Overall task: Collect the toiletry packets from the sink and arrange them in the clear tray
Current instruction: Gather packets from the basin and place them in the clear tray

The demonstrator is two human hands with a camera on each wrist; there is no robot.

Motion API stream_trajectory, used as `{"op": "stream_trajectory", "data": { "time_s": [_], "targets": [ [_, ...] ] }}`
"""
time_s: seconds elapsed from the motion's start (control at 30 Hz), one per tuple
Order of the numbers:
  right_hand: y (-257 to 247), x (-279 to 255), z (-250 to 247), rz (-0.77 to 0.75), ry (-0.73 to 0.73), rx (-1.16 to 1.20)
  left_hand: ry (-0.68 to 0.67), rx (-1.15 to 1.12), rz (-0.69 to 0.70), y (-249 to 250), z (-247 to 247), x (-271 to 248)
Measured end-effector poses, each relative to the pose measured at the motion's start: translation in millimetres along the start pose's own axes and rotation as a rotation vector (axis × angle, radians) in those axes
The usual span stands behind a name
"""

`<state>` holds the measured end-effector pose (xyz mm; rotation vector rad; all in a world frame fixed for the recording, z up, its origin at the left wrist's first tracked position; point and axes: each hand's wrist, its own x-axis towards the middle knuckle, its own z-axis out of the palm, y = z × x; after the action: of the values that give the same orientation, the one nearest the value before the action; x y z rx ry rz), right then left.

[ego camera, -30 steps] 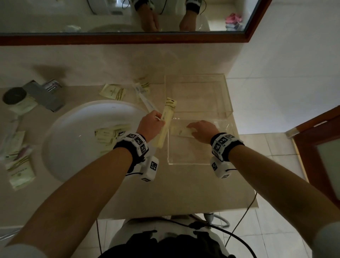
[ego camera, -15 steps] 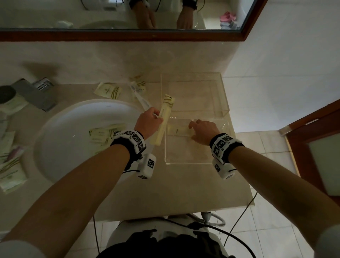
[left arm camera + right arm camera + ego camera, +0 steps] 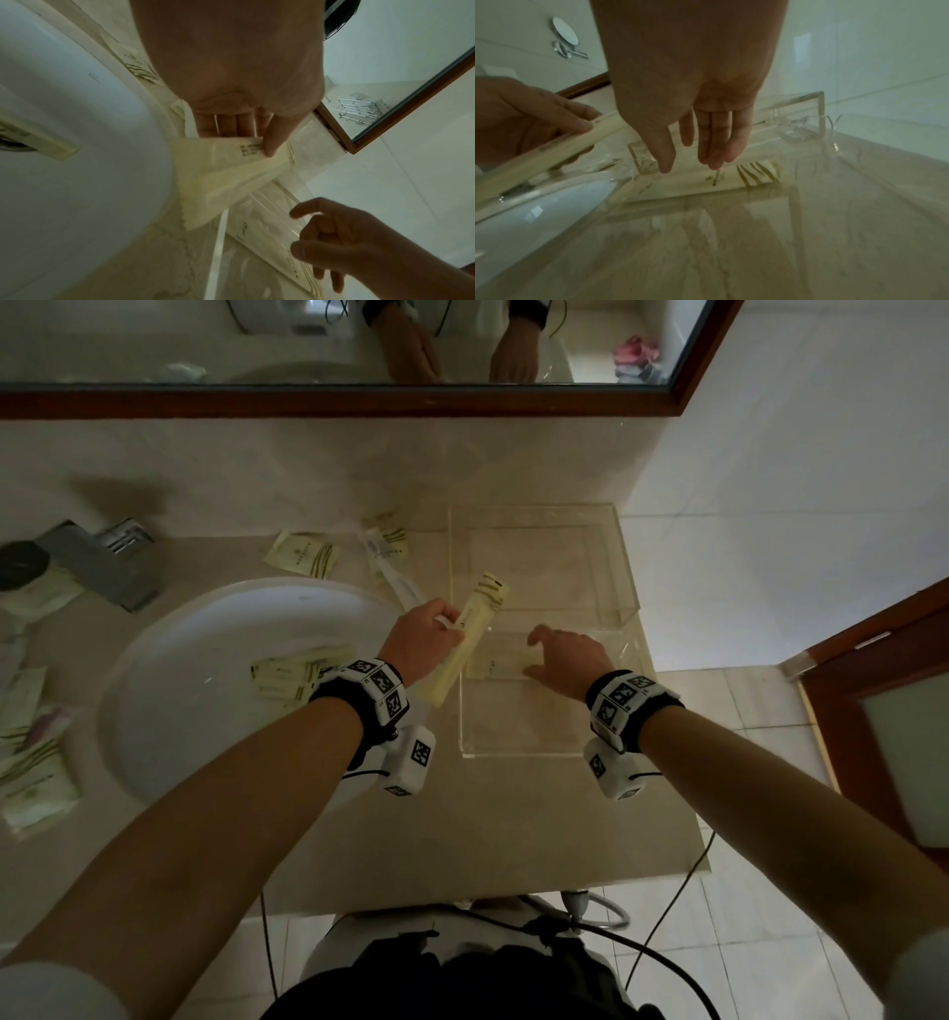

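My left hand (image 3: 452,629) grips a long pale-yellow packet (image 3: 464,654) tilted over the gap between the white sink (image 3: 169,690) and the clear tray (image 3: 518,753). In the left wrist view the thumb (image 3: 272,142) pinches that packet (image 3: 226,176) against the fingers. My right hand (image 3: 539,654) is inside the tray with straight fingers (image 3: 713,156) at a flat yellow packet (image 3: 706,182) that lies across the tray floor; whether they touch it is unclear. Several more packets (image 3: 287,677) lie in the sink bowl.
A second clear box (image 3: 544,557) stands behind the tray against the wall. Loose packets lie behind the sink (image 3: 303,554) and on the counter at far left (image 3: 31,762). A metal faucet (image 3: 102,562) stands at back left. The counter ends just right of the tray.
The fingers of my right hand have straightened out over the packet in the tray. My left hand has stayed in about the same place with the long packet.
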<state>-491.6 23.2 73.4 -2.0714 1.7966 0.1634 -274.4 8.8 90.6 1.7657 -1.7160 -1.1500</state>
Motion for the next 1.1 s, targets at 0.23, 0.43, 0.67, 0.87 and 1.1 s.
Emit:
{"op": "stream_trajectory", "data": {
  "time_s": [0.23, 0.43, 0.67, 0.87, 1.1],
  "targets": [
    [2.2, -8.3, -20.5, 0.166, 0.035, 0.881, -0.164, 0.044, 0.063, 18.3, 12.5, 2.2],
    [18.9, -19.1, -20.1, 0.25, 0.022, 0.969, -0.287, 0.124, 0.135, 33.4, 35.1, 4.4],
    [38.2, -39.9, -9.4, 0.43, -0.102, 0.935, -0.416, 0.52, 0.179, 39.5, 60.3, 0.7],
    [42.9, -39.9, 1.4, 0.489, -0.148, 0.821, -0.428, 0.763, 0.294, 39.5, 72.4, 0.3],
    [44.7, -36.5, 8.8, 0.496, -0.203, 0.676, -0.46, 0.919, 0.402, 32.3, 78.1, -0.2]
  ]
}}
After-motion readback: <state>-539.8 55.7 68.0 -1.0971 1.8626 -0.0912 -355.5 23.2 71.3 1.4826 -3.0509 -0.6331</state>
